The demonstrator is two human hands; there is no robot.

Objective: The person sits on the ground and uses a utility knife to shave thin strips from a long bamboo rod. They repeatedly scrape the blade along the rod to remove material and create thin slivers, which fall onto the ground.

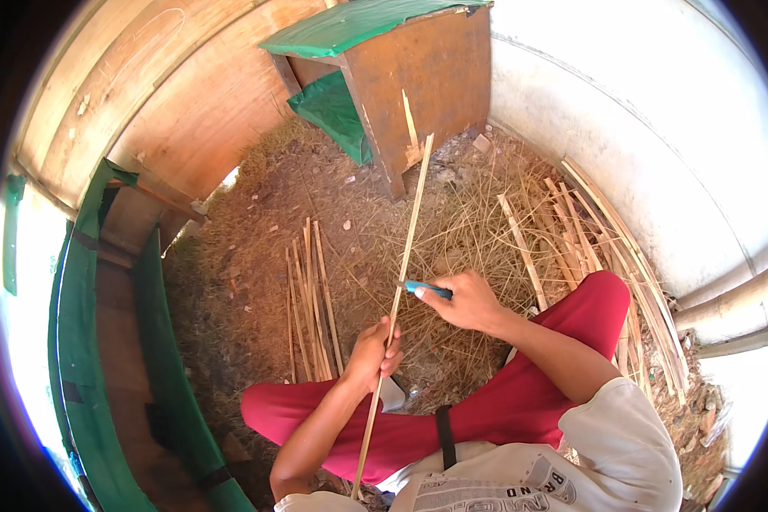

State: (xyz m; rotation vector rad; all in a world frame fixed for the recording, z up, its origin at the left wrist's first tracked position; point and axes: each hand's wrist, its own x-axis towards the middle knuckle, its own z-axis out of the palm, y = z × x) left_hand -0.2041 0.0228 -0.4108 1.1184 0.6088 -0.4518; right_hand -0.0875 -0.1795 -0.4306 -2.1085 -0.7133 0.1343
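Left hand [372, 352] wrapped around long pale bamboo strip [398, 297], thin, flat, one piece, slanting up across lap. Right hand [469, 300] grips blue-handled knife [425, 289], blade against strip. Bundle of cut strips [309, 300] on ground, count unclear. Dry fibrous shavings [478, 230] scattered. Brown wooden stand [418, 85], green sheet on top.

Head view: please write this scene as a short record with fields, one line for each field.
left hand: left hand grips a long bamboo strip
right hand: right hand holds a blue-handled knife against the strip
ground: dry shavings cover the dirt
left pile: bundle of thin strips lies flat
right pile: longer strips lie by the white wall
behind: wooden stand with green cover
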